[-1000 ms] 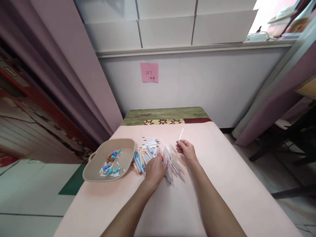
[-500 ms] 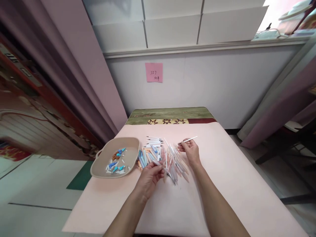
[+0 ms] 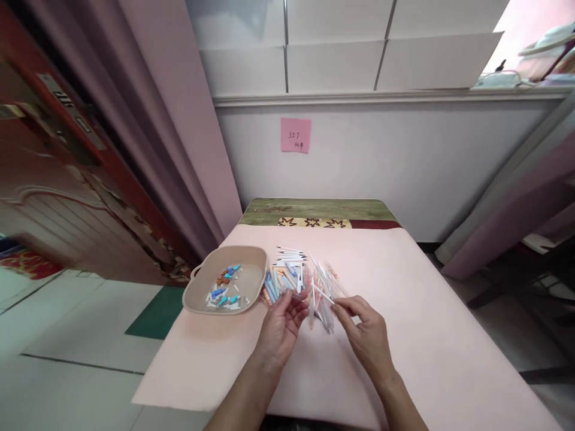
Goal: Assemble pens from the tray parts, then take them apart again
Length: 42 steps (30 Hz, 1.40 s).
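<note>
My right hand (image 3: 366,332) pinches the end of a thin white pen refill (image 3: 322,293), which slants up and left toward my other hand. My left hand (image 3: 281,326) is closed around a clear pen barrel (image 3: 294,294), partly hidden by its fingers. Between and beyond my hands lies a loose pile of clear pen barrels (image 3: 326,311). Just left of it are blue and orange pen barrels (image 3: 278,284). Several white refills with dark tips (image 3: 291,256) lie in a row behind them.
A beige handled basket (image 3: 188,299) holds small blue, brown and white parts at the left. Pale pink paper (image 3: 431,335) covers the table, whose green patterned end (image 3: 314,208) meets the wall. A pink note (image 3: 295,135) is stuck there.
My right hand has come down and nearer to me, its white refill now pointing toward my left hand. My left hand has turned palm up slightly. The whole view has shifted a little.
</note>
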### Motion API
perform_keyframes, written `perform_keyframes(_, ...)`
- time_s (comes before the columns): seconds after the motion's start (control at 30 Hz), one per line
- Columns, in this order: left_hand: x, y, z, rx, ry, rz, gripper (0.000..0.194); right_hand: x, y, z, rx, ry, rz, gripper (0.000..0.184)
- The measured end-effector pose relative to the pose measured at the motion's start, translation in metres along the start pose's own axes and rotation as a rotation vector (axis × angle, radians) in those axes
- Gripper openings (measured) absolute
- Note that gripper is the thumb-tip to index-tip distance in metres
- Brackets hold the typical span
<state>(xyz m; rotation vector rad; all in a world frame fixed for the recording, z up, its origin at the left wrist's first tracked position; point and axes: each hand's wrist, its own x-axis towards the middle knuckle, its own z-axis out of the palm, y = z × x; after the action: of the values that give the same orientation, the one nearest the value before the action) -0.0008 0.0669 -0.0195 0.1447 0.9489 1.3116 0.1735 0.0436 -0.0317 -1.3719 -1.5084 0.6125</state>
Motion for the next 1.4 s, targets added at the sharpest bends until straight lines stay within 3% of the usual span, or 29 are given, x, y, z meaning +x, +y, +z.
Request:
perform_keyframes(0.13,-0.007,-0.002,-0.003,-0.012,0.014,0.069,0.009,-0.006,-0.011,0.002,-0.078,0.008,-0.093,0.017)
perform_keyframes(0.3,-0.011,0.000,-0.011,-0.033,-0.002,0.152,0.002,-0.010,-0.019,0.013,-0.129,-0.078,-0.107,0.014)
perform_keyframes(0.8,-0.017,0.009,-0.028,0.067,-0.057,0.225,0.027,-0.018,-0.024,0.027,-0.193,-0.096,-0.094,0.014)
perform_keyframes(0.97,-0.019,0.009,-0.036,0.051,-0.030,0.188,0.024,-0.020,-0.031,0.030,-0.226,-0.084,-0.139,0.015)
perform_keyframes(1.2,-0.025,-0.010,-0.049,-0.036,-0.048,0.001,0.012,-0.024,-0.035,0.040,-0.220,-0.137,-0.187,0.012)
perform_keyframes(1.4,-0.028,-0.015,-0.053,-0.092,-0.039,-0.070,0.009,-0.030,-0.044,0.049,-0.129,-0.108,-0.086,0.010)
